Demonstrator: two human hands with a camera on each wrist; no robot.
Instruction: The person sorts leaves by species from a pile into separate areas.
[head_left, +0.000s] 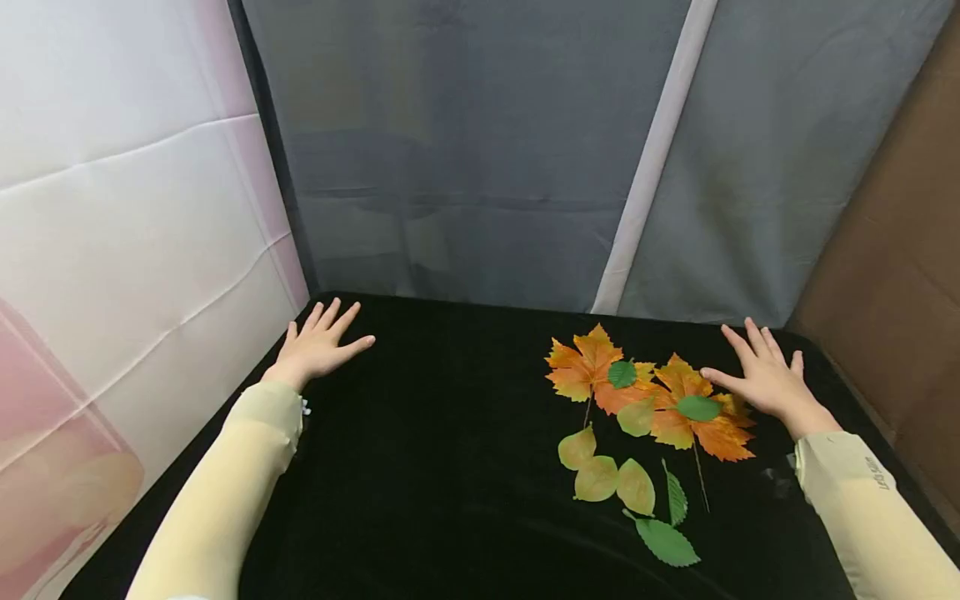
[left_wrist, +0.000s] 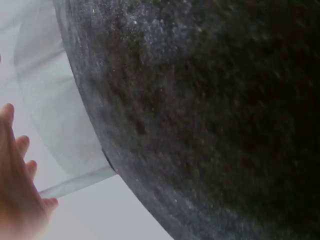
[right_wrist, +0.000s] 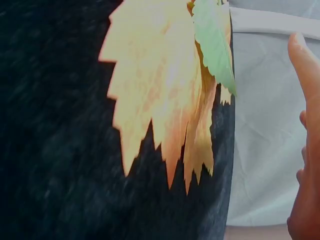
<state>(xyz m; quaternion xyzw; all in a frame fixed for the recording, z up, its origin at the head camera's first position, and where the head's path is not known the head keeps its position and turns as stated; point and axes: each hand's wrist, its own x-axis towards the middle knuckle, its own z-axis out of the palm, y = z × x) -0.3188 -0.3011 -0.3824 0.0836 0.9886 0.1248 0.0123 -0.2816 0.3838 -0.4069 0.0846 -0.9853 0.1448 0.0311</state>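
Observation:
My left hand [head_left: 315, 348] is spread at the table's far left corner, fingers straight and holding nothing. On the far right my right hand [head_left: 768, 379] is spread too, its thumb near an orange maple leaf [head_left: 723, 433]. Another orange maple leaf [head_left: 581, 367] lies left of that one. A round green leaf [head_left: 622, 374] and an oval green leaf [head_left: 698, 407] rest on the maple leaves. Nearer the front are several yellow-green leaves [head_left: 597, 479] and two toothed green leaves [head_left: 666, 542]. In the right wrist view, a maple leaf [right_wrist: 150, 75] shows large beside the hand.
A black cloth [head_left: 420, 467] covers the table. Grey curtains [head_left: 480, 150] with a pale strip [head_left: 652, 167] hang behind its far edge. A white and pink panel [head_left: 135, 208] stands on the left, a brown one [head_left: 900, 250] on the right.

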